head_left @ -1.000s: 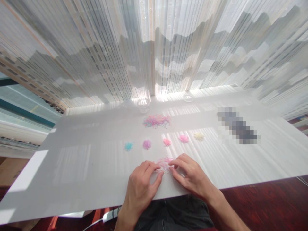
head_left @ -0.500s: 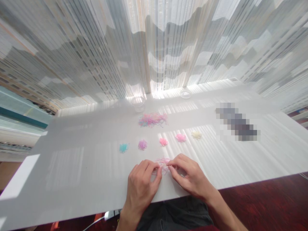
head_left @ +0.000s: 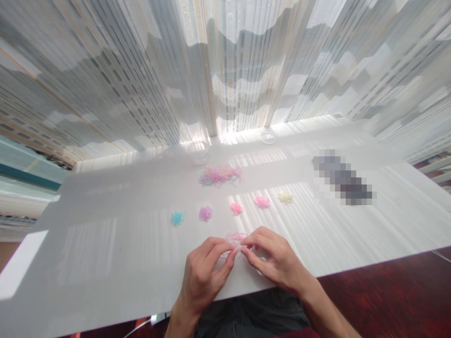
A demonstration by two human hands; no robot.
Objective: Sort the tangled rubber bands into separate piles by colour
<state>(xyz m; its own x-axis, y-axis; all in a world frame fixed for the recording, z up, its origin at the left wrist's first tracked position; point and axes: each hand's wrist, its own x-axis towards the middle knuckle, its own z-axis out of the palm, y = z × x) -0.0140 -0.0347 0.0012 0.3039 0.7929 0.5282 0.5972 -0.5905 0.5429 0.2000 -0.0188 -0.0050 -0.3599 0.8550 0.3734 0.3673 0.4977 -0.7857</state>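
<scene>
My left hand (head_left: 207,268) and my right hand (head_left: 278,258) meet near the table's front edge, thumb and fingertips pinched together on each. Between them they hold thin, pale rubber bands, drawn from a small pink and whitish pile of rubber bands (head_left: 235,236) just under the fingertips. Beyond the hands lies a row of small sorted heaps: teal bands (head_left: 177,218), purple bands (head_left: 206,213), coral-pink bands (head_left: 237,208), pink bands (head_left: 262,202) and pale yellow bands (head_left: 285,197). Farther back is a larger mixed heap of bands (head_left: 221,176). Fingertips partly hide the pinched strands.
A clear round container (head_left: 198,151) stands behind the mixed heap, and a clear lid-like dish (head_left: 268,138) sits near the table's back edge. A blurred-out dark object (head_left: 343,177) lies on the right of the white table (head_left: 141,263). Striped sheer curtains (head_left: 225,70) hang behind.
My fingertips have come closer together over the small pile, the right hand shifting slightly left. The whole view has moved a little; the sorted heaps look the same.
</scene>
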